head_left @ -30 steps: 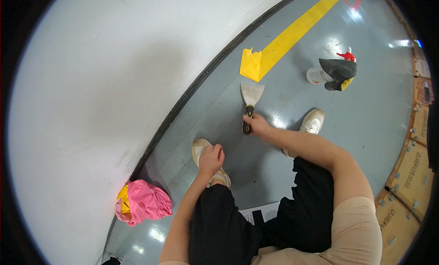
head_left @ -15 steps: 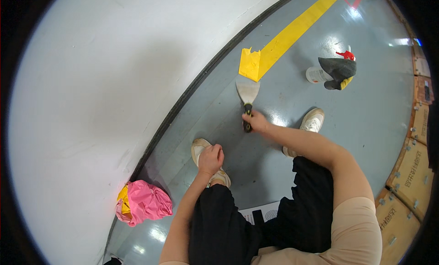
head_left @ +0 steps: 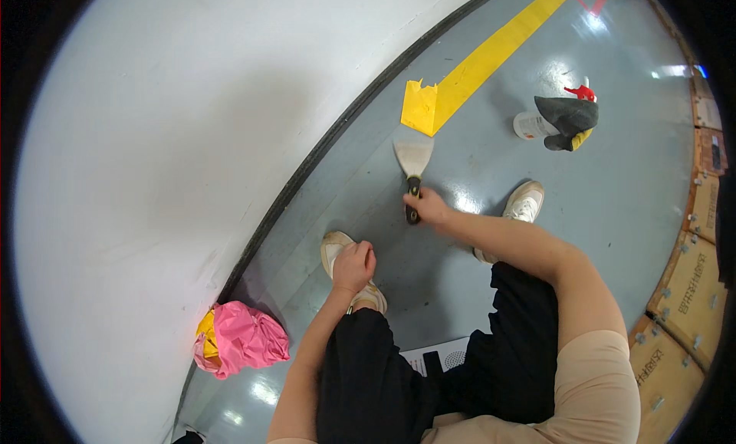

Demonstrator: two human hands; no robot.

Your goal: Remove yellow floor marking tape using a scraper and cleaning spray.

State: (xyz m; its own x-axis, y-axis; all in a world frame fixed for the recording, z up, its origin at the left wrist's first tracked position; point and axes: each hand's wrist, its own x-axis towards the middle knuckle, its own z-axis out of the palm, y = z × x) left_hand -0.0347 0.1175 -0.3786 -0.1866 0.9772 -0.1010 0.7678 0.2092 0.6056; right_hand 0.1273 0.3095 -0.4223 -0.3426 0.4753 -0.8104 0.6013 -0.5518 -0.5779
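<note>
My right hand (head_left: pixel 431 206) is closed around the black handle of a putty knife (head_left: pixel 414 159), whose wide metal blade lies flat over the grey floor, pointing away from me. The blade's front edge is right by the near end of a yellow floor tape strip (head_left: pixel 491 60); I cannot tell if they touch. At that end, a torn-edged flap of tape (head_left: pixel 418 108) is folded back to the left. My left hand (head_left: pixel 354 266) hangs over my left shoe with its fingers curled in; whatever is inside them, if anything, is hidden.
A white wall (head_left: pixel 169 137) with a dark base strip runs along the left. By it lies a pink bag (head_left: pixel 251 337) with yellow scraps. At the right stand a white spray bottle (head_left: pixel 533 126) with a grey glove (head_left: pixel 567 116) over it and wooden crates (head_left: pixel 686 283).
My right hand and the putty knife have shifted slightly left and toward me. The left hand, tape and bottle have stayed in place.
</note>
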